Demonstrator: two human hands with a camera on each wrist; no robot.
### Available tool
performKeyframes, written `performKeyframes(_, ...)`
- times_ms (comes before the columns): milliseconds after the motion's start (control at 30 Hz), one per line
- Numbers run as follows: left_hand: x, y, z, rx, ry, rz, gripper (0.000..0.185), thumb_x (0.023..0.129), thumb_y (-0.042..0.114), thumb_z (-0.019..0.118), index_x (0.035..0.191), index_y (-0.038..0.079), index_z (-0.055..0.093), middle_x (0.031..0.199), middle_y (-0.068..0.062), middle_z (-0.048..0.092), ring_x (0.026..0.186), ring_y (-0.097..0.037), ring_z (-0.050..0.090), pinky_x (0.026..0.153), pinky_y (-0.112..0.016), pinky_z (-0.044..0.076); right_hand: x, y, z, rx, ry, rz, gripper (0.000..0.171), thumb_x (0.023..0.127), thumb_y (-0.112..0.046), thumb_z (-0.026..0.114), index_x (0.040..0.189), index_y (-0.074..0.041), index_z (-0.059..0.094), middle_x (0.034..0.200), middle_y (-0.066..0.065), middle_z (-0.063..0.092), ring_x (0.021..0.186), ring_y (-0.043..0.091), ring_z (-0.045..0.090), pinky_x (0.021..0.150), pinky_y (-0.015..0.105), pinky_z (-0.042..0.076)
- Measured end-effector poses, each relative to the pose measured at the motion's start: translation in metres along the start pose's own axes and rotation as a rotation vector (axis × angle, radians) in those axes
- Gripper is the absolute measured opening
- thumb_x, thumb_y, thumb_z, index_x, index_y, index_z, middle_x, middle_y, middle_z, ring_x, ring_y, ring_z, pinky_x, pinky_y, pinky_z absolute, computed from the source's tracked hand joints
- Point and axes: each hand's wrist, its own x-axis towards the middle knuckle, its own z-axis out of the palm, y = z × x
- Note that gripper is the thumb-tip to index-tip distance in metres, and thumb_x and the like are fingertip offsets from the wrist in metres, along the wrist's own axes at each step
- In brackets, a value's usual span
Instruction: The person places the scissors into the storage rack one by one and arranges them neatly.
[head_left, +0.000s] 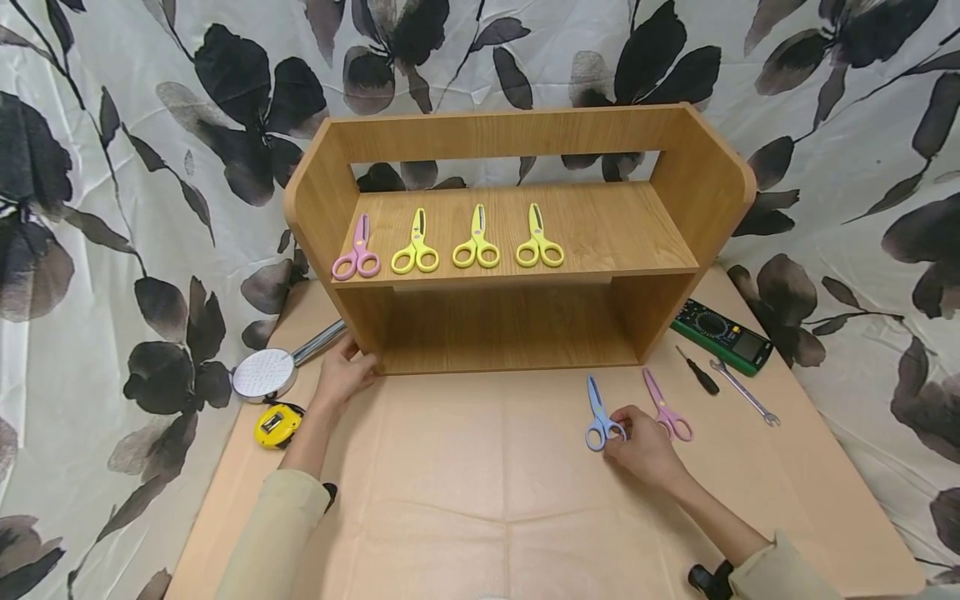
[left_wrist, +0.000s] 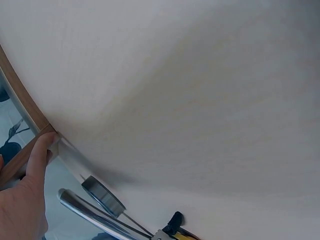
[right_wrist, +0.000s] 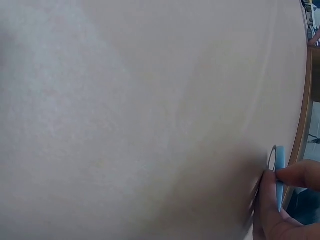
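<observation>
Head: right hand (head_left: 647,454) pinching handle of blue scissors (head_left: 597,410) flat on table, left hand (head_left: 343,375) braced on shelf (head_left: 517,242) corner. Left wrist: fingers (left_wrist: 42,155) straight against wood. Right wrist: fingertips (right_wrist: 295,175) nipping blue loop; probably picking up, lift needed next

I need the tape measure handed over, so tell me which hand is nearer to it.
Left. The left hand rests on the wooden shelf's lower left corner, just above the yellow tape measure. The right hand pinches the blue scissors, far across the table.
</observation>
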Motion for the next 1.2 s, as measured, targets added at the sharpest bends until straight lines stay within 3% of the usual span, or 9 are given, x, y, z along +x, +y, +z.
performKeyframes(267, -0.001, 0.0, -0.001, 0.007, 0.001, -0.004, 0.073, 0.099, 0.008, 0.06, 0.165, 0.021, 0.031, 0.164, -0.018, 0.039, 0.112, -0.03, 0.064, 0.095, -0.043, 0.061, -0.003, 0.002, -0.002, 0.035, -0.003, -0.032, 0.036, 0.08, -0.004, 0.073, 0.116, 0.002, 0.068, 0.097, 0.01, 0.074, 0.086, 0.017, 0.06, 0.069, 0.023, 0.047)
performKeyframes(467, -0.001, 0.001, -0.001, -0.011, -0.007, -0.01, 0.073, 0.099, 0.006, 0.06, 0.164, 0.02, 0.032, 0.164, -0.02, 0.039, 0.107, -0.025, 0.066, 0.091, -0.041, 0.062, -0.004, 0.003, -0.002, 0.058, -0.007, -0.016, 0.038, 0.081, -0.004, 0.075, 0.117, 0.004, 0.068, 0.098, 0.012, 0.073, 0.083, 0.017, 0.058, 0.062, 0.021, 0.047)
performKeyframes(767, -0.015, 0.024, 0.001, -0.027, -0.029, -0.041, 0.074, 0.096, 0.002, 0.06, 0.164, 0.012, 0.032, 0.163, -0.023, 0.039, 0.107, -0.028, 0.064, 0.091, -0.042, 0.062, -0.006, 0.005, -0.003, 0.114, 0.01, 0.001, 0.043, 0.081, -0.004, 0.073, 0.123, 0.007, 0.067, 0.099, 0.014, 0.073, 0.081, 0.014, 0.059, 0.062, 0.019, 0.051)
performKeyframes(1000, -0.005, 0.008, 0.001, -0.028, -0.016, -0.031, 0.073, 0.098, 0.003, 0.06, 0.164, 0.016, 0.032, 0.162, -0.021, 0.041, 0.099, -0.025, 0.066, 0.086, -0.037, 0.063, -0.016, -0.01, -0.015, 0.13, 0.001, -0.004, 0.041, 0.086, -0.006, 0.071, 0.126, 0.004, 0.067, 0.115, 0.019, 0.07, 0.086, 0.016, 0.063, 0.065, 0.02, 0.052)
performKeyframes(1200, 0.0, -0.001, 0.0, -0.011, -0.004, -0.008, 0.073, 0.099, 0.007, 0.061, 0.164, 0.02, 0.033, 0.163, -0.018, 0.04, 0.102, -0.024, 0.065, 0.088, -0.039, 0.062, -0.031, -0.043, -0.039, 0.116, 0.017, -0.09, 0.039, 0.086, -0.006, 0.073, 0.124, -0.001, 0.07, 0.116, 0.015, 0.073, 0.091, 0.018, 0.071, 0.067, 0.022, 0.052)
